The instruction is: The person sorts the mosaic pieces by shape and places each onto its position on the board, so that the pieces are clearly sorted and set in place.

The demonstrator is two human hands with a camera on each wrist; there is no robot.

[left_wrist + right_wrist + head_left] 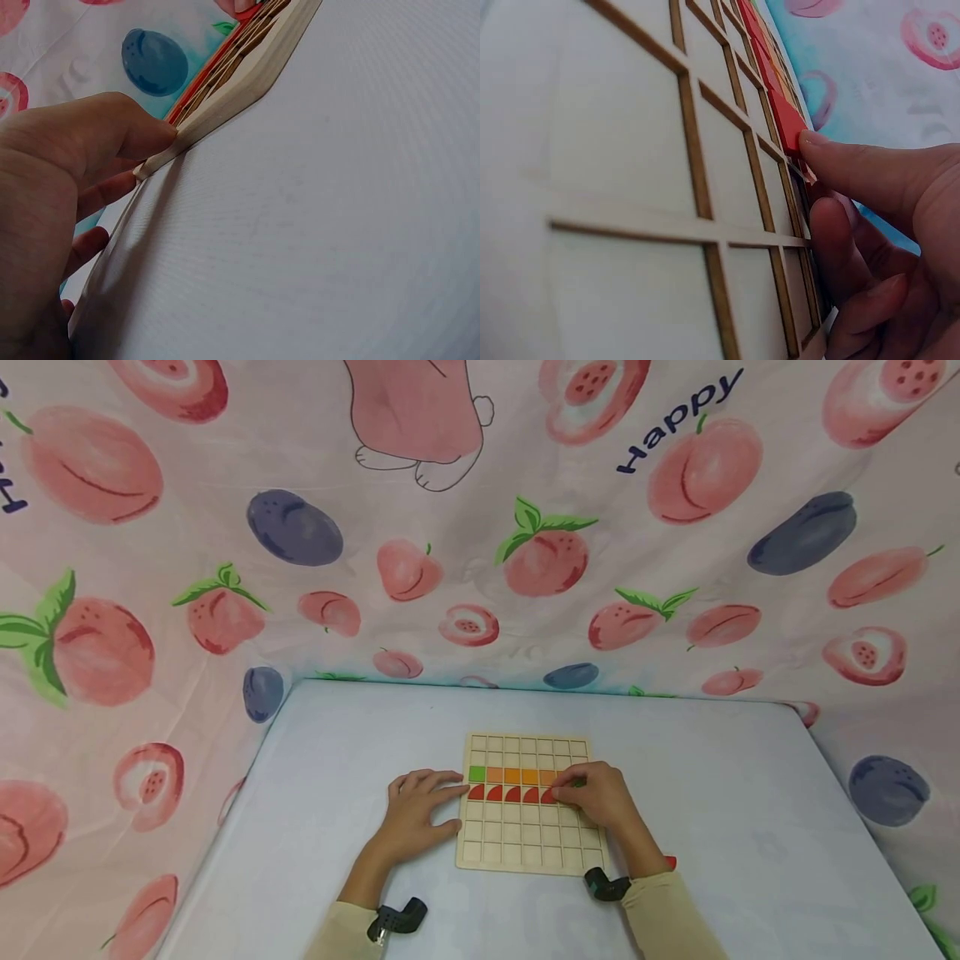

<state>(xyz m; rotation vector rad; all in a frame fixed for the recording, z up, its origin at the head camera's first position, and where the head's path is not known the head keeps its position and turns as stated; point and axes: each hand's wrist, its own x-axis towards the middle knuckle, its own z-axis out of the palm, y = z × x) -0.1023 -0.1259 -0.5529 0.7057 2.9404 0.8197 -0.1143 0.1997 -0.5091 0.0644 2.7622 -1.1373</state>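
A pale wooden grid board [513, 833] lies on the table. One row holds square tiles: a green tile [477, 774], then several orange tiles [512, 776]. Red quarter-circle pieces [512, 794] line the row below. My left hand [412, 818] rests at the board's left side, thumb and fingers touching the edge; in the left wrist view its thumb [150, 135] meets the wooden rim. At the right end of the red row, my right hand [603, 793] pinches a red piece [784, 124]. Its index fingertip is partly hidden in the right wrist view.
The white tabletop [360, 735] surrounds the board. A bit of something red [671, 862] shows beside the right wrist, mostly hidden by the arm. Black wrist cameras [405, 916] sit on both wrists. A fruit-print cloth [465, 568] stands behind the table.
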